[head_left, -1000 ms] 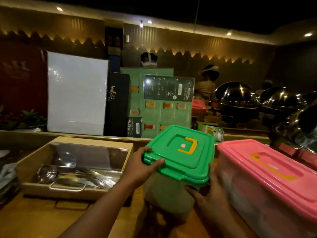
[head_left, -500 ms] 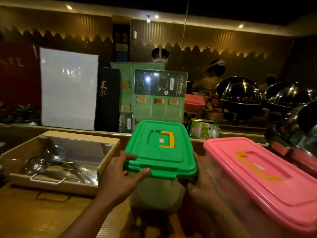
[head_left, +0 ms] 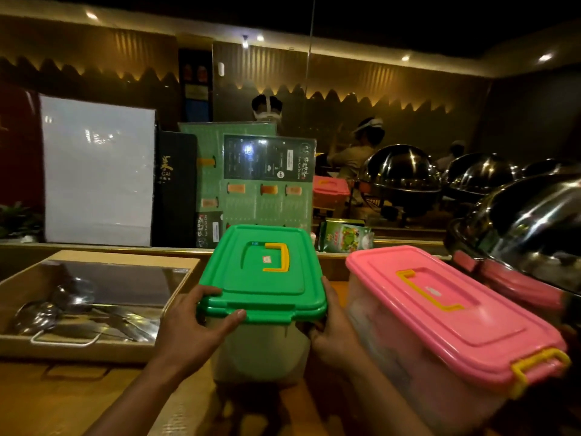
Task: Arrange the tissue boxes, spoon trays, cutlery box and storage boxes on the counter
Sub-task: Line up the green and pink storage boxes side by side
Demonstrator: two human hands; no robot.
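Observation:
A storage box with a green lid and yellow handle stands on the wooden counter in the middle. My left hand grips its left near corner, thumb on the lid's front edge. My right hand holds its right side, squeezed between it and a larger storage box with a pink lid just to the right. Left of the green box lies a wooden cutlery box holding metal ladles and spoons. A green tissue box sits on the ledge behind.
Upright menu boards and a white panel stand along the back ledge. Domed steel chafing dishes crowd the right side. A small pink-lidded box and people wearing headsets are farther back.
The green box has turned and straightened, its long side now running parallel to the pink box, and it sits closer to that box. Both hands stayed on it.

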